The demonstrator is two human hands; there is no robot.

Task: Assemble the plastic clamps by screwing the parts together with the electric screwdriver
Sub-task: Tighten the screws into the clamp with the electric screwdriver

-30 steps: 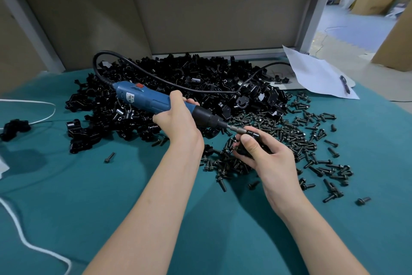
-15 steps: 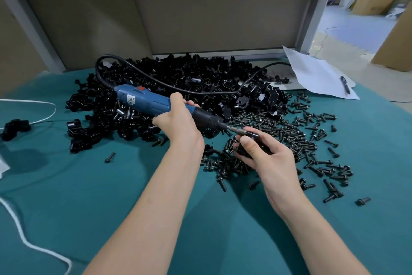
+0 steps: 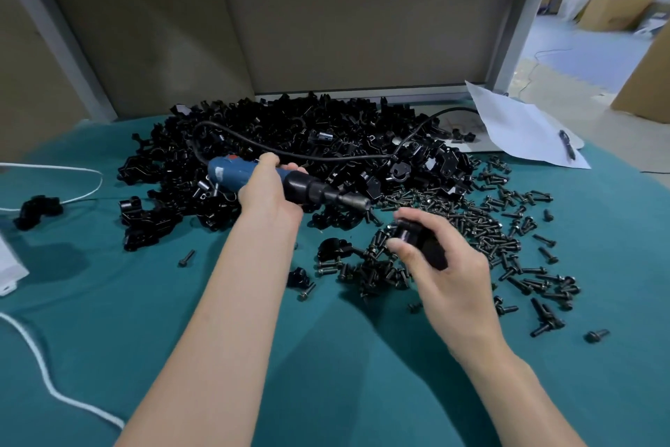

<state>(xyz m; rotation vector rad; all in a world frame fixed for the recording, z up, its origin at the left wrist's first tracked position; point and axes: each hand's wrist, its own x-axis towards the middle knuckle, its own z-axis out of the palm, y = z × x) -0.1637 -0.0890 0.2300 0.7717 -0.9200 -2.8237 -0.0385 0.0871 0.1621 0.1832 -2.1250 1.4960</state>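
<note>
My left hand [image 3: 270,192] grips the blue electric screwdriver [image 3: 308,189] around its body, the bit pointing right over the table. My right hand [image 3: 446,265] holds a black plastic clamp [image 3: 422,241] between thumb and fingers, just below and right of the bit tip, apart from it. A big heap of black clamp parts [image 3: 290,142] lies behind the hands. Black screws [image 3: 489,229] are scattered to the right and under my right hand. The screwdriver's black cord [image 3: 326,156] loops over the heap.
The table has a teal cloth [image 3: 326,374]. A white paper sheet [image 3: 522,127] with a pen [image 3: 567,144] lies at the back right. A white cable [image 3: 43,385] runs along the left side, by a lone black part [image 3: 36,211]. A brown panel wall stands behind.
The screwdriver bit has lifted off the clamp and the two have come apart. My right hand has drawn the clamp down and toward me. The screwdriver's rear has swung slightly.
</note>
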